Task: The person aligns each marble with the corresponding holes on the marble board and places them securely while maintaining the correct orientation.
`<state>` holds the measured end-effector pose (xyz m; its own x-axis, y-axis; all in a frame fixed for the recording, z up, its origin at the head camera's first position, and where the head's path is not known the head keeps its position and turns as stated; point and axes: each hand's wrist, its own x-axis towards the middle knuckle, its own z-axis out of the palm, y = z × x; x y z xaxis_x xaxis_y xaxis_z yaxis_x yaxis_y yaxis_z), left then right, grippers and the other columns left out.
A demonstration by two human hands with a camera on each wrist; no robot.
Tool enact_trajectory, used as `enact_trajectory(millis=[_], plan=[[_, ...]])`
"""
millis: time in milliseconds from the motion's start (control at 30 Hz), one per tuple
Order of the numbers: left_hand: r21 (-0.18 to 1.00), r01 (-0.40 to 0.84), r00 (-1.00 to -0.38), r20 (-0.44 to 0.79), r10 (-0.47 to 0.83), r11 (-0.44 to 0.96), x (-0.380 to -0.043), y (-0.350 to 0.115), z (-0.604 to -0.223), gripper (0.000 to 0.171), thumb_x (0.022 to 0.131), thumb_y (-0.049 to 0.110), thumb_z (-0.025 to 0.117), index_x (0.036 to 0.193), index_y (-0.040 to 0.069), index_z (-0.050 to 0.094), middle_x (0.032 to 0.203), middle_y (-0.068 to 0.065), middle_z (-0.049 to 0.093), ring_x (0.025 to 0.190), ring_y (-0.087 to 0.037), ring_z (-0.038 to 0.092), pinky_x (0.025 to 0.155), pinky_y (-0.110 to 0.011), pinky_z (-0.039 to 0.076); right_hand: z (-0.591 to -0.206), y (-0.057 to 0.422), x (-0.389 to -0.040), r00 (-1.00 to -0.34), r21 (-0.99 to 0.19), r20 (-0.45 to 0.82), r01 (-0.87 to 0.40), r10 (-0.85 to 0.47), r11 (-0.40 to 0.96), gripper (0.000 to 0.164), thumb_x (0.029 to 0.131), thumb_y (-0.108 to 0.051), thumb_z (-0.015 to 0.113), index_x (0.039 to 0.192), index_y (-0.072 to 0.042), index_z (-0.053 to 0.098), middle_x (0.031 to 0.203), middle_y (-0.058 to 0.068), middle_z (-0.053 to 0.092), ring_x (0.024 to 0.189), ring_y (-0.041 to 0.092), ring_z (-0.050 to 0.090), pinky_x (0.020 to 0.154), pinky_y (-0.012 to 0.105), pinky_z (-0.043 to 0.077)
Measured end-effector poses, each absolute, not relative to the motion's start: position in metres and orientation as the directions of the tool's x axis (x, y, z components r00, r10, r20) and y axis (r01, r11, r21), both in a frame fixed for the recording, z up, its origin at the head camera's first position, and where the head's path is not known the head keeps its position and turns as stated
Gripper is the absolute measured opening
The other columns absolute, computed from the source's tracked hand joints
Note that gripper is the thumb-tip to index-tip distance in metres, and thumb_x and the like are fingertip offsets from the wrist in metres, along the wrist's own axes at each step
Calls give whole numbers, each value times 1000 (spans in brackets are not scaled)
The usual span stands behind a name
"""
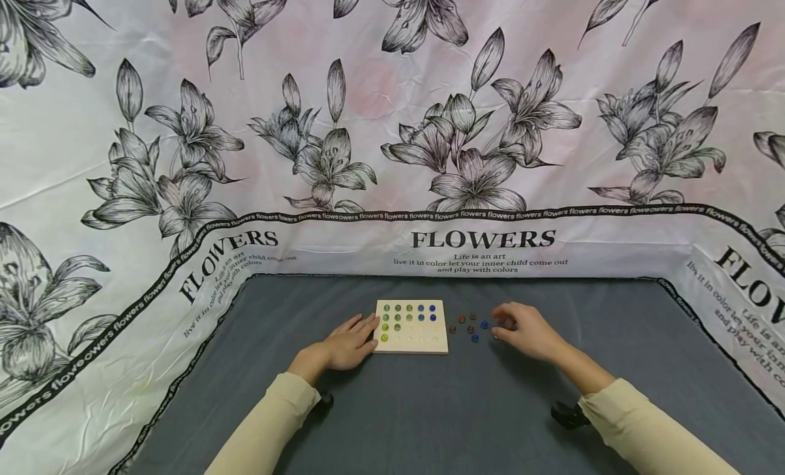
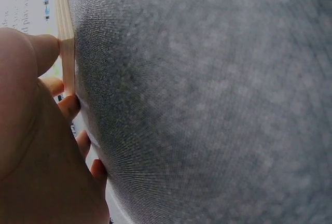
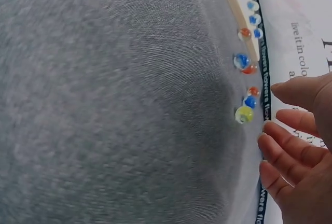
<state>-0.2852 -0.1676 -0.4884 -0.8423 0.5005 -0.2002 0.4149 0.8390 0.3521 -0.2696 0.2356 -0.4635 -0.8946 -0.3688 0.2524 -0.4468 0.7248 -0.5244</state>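
Note:
A pale wooden board [image 1: 417, 349] with rows of hollows lies on the grey cloth. Green, yellow and blue glass marbles [image 1: 398, 317] fill its upper rows and part of its left side. My left hand [image 1: 346, 344] rests at the board's left edge; its thumb [image 2: 45, 53] touches the side and the other fingers are relaxed. Right of the board lie several loose red and blue marbles [image 1: 470, 330]. Beside them hovers my right hand [image 1: 527, 330], fingers loosely bent and apart, nothing between them. A yellow-green marble [image 3: 244, 114] is nearest to its fingertips in the right wrist view.
Grey cloth [image 1: 392, 414] covers the table. Behind it rises a white and pink curtain [image 1: 478, 243] with printed flowers and lettering. A dark strap-like object [image 1: 569, 415] shows under the right wrist.

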Motion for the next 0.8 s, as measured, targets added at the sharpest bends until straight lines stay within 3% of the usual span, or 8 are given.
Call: enact_trajectory(millis=[433, 800], plan=[[350, 414, -845, -195, 497, 841, -284, -167, -489, 61, 113, 40, 35, 166, 17, 19, 172, -3, 16, 158, -32, 8, 125, -55, 13, -478, 242, -269, -942, -658, 132, -315, -307, 684, 22, 91, -10, 76, 108, 2, 72, 90, 4, 70, 76, 14, 63, 62, 29, 51], [350, 424, -843, -185, 505, 835, -287, -168, -492, 61, 113, 41, 34, 166, 17, 18, 172, -3, 15, 158, -32, 7, 125, -55, 13, -483, 240, -273, -946, -645, 151, -314, -287, 696, 8, 91, -9, 76, 96, -4, 75, 85, 1, 70, 74, 14, 62, 63, 30, 50]])
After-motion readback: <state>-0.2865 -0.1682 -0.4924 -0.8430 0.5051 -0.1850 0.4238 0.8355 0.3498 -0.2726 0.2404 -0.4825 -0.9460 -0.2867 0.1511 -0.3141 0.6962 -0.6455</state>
